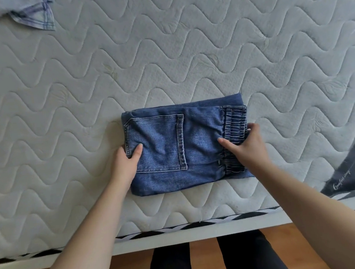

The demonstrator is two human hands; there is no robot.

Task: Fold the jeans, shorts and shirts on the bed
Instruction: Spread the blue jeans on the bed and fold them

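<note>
Quilted white bed fills the view. Dark jeans, folded into a compact rectangle, lie near its 6 o'clock edge. Left hand pinches the fold's 9 o'clock edge; right hand grips the waistband at 3 o'clock. Likely next: lifting the bundle aside. A pale denim garment waits at 11 o'clock, well apart, nothing between.

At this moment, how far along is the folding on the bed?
Done: the dark jeans lie folded into a compact rectangle near the mattress edge. In hand: the left hand grips their left edge, the right hand holds the elastic waistband side. Left: a pale denim garment sits unfolded at the far left corner.
</note>
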